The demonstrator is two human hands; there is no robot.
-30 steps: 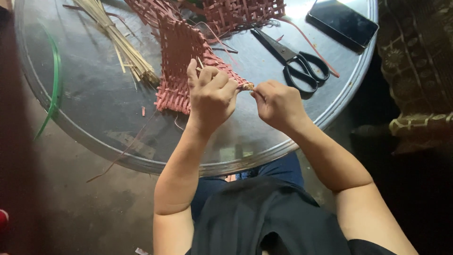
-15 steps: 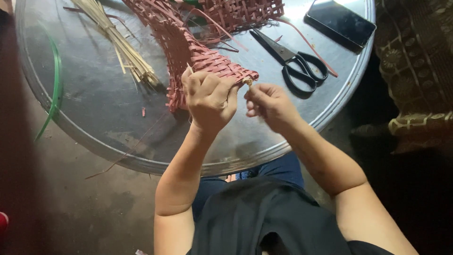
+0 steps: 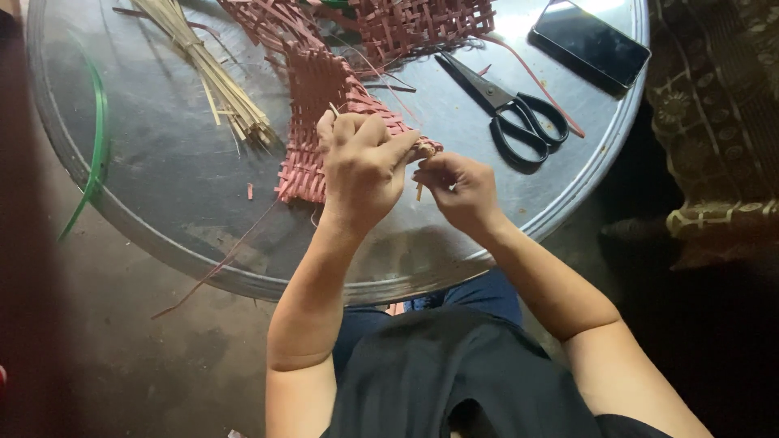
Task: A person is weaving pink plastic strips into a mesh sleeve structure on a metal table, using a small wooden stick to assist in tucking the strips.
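Since a second ago both hands have drifted slightly toward 6 o'clock on the round desk (image 3: 162, 235), the left hand (image 3: 361, 166) gripping the red woven mat (image 3: 320, 122) edge, the right hand (image 3: 458, 188) pinching a thin strip (image 3: 419, 191) there, so weaving continues.

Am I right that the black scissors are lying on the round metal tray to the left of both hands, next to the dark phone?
Not quite: the head view shows the black scissors on the round metal tray to the right of both hands, next to the dark phone.

round metal tray (image 3: 162, 203); on it red weave (image 3: 324, 89), scissors (image 3: 511, 113), phone (image 3: 591, 42), straw bundle (image 3: 215, 77)
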